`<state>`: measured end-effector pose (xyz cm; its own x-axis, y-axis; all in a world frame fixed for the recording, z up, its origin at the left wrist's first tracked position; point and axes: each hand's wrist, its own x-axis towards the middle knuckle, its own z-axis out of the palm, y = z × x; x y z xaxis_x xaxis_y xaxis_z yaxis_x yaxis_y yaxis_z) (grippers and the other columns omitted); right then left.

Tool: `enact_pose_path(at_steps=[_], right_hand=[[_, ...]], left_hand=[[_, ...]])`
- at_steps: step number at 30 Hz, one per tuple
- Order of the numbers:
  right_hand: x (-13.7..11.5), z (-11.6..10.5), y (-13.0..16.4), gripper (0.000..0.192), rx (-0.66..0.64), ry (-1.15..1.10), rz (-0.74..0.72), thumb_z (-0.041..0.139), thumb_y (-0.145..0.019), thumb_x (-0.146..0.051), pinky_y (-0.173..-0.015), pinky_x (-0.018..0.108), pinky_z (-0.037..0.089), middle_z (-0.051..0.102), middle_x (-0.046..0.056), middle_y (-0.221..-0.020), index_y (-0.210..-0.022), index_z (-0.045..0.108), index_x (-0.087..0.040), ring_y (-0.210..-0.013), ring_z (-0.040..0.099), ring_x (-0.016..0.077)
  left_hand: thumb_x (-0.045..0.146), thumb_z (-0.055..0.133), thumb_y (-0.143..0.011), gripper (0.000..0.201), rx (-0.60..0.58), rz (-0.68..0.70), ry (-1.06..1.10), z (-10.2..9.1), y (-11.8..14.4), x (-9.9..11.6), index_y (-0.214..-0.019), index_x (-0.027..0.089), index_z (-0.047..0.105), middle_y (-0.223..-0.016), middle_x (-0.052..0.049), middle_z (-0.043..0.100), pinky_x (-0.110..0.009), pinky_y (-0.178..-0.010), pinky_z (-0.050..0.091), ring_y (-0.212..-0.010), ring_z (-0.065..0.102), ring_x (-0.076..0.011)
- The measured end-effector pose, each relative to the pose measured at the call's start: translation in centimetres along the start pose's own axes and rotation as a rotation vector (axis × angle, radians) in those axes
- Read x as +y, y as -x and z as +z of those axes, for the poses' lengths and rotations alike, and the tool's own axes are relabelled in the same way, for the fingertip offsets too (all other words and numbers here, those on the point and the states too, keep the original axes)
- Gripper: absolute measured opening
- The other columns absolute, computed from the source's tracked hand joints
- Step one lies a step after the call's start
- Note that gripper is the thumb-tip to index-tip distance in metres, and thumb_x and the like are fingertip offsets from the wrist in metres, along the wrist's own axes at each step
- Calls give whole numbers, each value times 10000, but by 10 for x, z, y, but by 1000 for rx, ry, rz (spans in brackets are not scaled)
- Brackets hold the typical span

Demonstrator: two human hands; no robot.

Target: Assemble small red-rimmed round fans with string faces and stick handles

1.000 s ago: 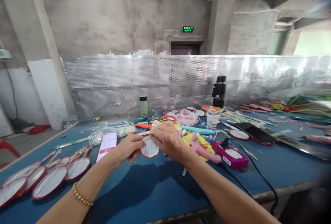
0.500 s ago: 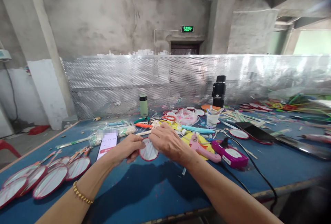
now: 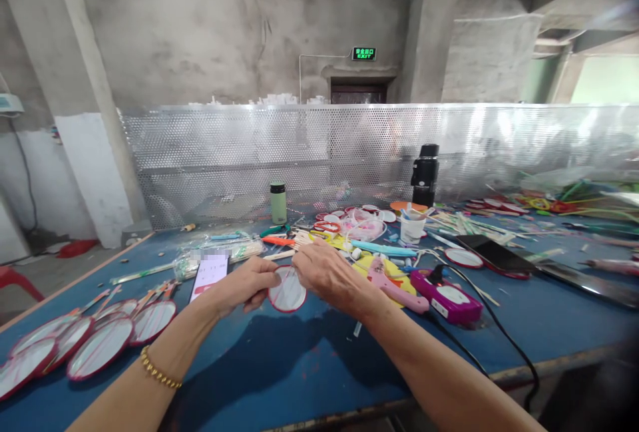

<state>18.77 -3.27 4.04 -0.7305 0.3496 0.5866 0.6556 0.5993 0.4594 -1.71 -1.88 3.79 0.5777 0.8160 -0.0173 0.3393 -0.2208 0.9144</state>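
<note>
My left hand and my right hand meet over the blue table and together hold a small round white disc with a red rim. The left fingers pinch its left edge, the right fingers cover its upper right edge. A gold bead bracelet circles my left wrist. A phone with a lit screen lies just left of my left hand.
Several finished red-rimmed round fans lie at the left. A pink glue gun, a magenta device with a black cable, a green bottle, a black bottle, a paper cup and scattered sticks crowd the middle and right. A perforated metal screen backs the table.
The disc has turned slightly between my fingers and my right hand has shifted a little over its top edge. The view has drifted slightly to the right.
</note>
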Motion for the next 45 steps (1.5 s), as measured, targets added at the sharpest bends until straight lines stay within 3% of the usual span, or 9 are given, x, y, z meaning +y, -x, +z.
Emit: enact_pose_path(at_steps=[16,19,23,25,31,34,36,40,45], right_hand=[[0,-4,2,218,-16,-81,4,403,-926,-80,-690,300,340,562,45,-745,-760,514,-166,-672,452,158],[6,-7,3,183,32,-212,86,438,-918,-133,-669,286,349,585,47,-748,-784,559,-157,-680,479,152],[13,-10,1,183,153,-411,339,435,-894,-148,-653,265,356,603,32,-740,-861,614,-166,-678,510,142],[12,-7,-1,209,153,-532,421,436,-893,-165,-620,249,344,580,9,-690,-792,619,-178,-634,492,126],[13,1,-6,413,72,-783,459,458,-912,-329,-536,237,295,461,-23,-534,-537,528,-172,-539,415,103],[31,-1,-1,395,251,-764,680,418,-932,-371,-560,243,323,556,6,-613,-643,597,-168,-589,480,120],[45,0,4,375,267,-630,762,451,-914,-356,-545,252,293,546,6,-589,-617,584,-169,-560,463,120],[63,13,15,252,123,-442,745,541,-833,-262,-556,254,270,546,-3,-573,-609,605,-167,-545,452,116],[69,16,14,234,-35,-327,739,510,-832,-231,-575,242,291,631,22,-644,-667,663,-166,-593,517,125]], left_hand=[[335,514,-780,231,1,5,-42,-2,2,1,-619,197,424,-348,81,375,-198,-347,166,-295,287,-57],[350,519,-781,242,-10,10,-40,-3,2,1,-617,193,433,-351,81,372,-197,-349,174,-296,287,-55],[360,526,-785,247,-19,12,-37,-3,1,0,-628,196,432,-349,81,372,-192,-356,183,-302,292,-57],[360,522,-791,248,-16,13,-50,-1,1,0,-628,196,431,-351,81,374,-190,-356,189,-301,296,-57],[349,515,-802,212,15,65,-31,-1,-1,0,-682,179,479,-385,84,394,-183,-364,202,-314,324,-52],[372,522,-796,240,139,60,37,-5,-4,-3,-669,176,465,-403,72,438,-181,-368,211,-319,360,-52],[383,527,-783,247,240,46,84,-7,-7,-5,-671,175,456,-432,56,489,-181,-369,239,-327,410,-60],[328,541,-741,184,349,-4,140,-5,-14,-11,-816,174,474,-481,48,551,-177,-350,267,-344,499,-95],[205,520,-710,326,330,-120,177,6,-23,-21,-1027,146,469,-585,-5,633,-185,-357,356,-409,590,-136]])
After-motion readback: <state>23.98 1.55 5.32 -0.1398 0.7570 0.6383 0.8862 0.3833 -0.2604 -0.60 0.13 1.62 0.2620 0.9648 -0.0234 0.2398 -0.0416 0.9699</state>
